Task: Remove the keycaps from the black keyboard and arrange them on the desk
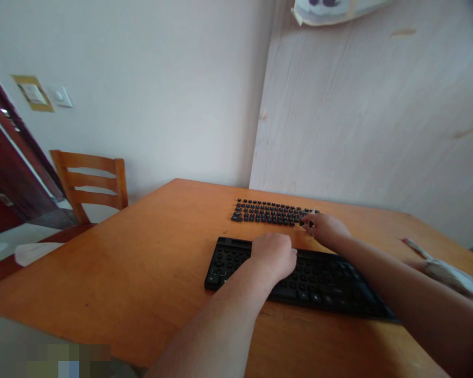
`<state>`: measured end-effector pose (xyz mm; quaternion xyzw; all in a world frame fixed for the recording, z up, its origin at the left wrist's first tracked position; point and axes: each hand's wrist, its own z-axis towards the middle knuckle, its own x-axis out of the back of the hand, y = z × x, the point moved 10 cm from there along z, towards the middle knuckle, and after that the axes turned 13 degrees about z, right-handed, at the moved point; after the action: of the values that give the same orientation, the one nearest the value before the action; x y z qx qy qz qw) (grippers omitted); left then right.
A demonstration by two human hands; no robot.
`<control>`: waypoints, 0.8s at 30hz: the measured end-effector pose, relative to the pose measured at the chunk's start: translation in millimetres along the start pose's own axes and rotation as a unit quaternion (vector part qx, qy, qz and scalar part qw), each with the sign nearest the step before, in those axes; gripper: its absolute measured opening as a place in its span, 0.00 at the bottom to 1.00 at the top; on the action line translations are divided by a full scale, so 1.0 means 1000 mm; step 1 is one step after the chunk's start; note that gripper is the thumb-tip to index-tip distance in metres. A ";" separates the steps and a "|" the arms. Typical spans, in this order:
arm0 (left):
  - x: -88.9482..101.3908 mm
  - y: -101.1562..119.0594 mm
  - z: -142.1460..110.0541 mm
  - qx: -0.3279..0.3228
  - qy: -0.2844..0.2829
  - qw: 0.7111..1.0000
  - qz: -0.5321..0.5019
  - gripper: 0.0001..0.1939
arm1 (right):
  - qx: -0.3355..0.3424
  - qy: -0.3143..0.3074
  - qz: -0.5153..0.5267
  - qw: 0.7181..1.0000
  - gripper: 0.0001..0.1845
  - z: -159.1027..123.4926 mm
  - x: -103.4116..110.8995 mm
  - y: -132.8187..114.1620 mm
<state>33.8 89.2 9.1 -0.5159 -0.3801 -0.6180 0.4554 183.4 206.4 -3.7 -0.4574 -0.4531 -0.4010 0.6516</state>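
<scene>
A black keyboard (319, 294) lies on the table, with bare sockets showing where keycaps are off on its left and middle part. My left hand (274, 252) is over its upper middle, fingers curled inward; what they hold, if anything, is hidden. Behind the keyboard, loose black keycaps (266, 212) stand in several neat rows. My right hand (325, 228) reaches to the right end of these rows. Its thumb and fingers are pinched on a small black keycap (306, 223), close to the front row. My right forearm covers part of the keyboard's right end.
The wooden table (150, 262) meets a pale wall and a whitish panel (358, 115) at the back. On its right lies a crumpled whitish cloth or bag (453, 275) with a thin strip. A wooden chair (92, 181) stands beyond the left edge.
</scene>
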 end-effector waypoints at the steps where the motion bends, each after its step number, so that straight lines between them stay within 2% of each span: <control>1: 0.000 0.000 0.000 -0.001 -0.001 1.000 0.001 0.17 | -0.002 -0.002 -0.002 1.000 0.17 0.001 0.000 -0.001; 16: 0.000 0.002 -0.001 -0.006 -0.008 1.000 0.006 0.17 | -0.008 -0.044 -0.029 0.999 0.17 0.011 -0.014 -0.001; 24: -0.001 0.006 -0.001 -0.015 -0.054 0.998 -0.021 0.20 | 0.017 -0.063 -0.050 0.997 0.20 0.013 -0.020 0.006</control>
<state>38.9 86.5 7.9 -0.5470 -0.4061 -0.6042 0.4132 181.0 222.3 -22.2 -0.4473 -0.5225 -0.3960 0.6083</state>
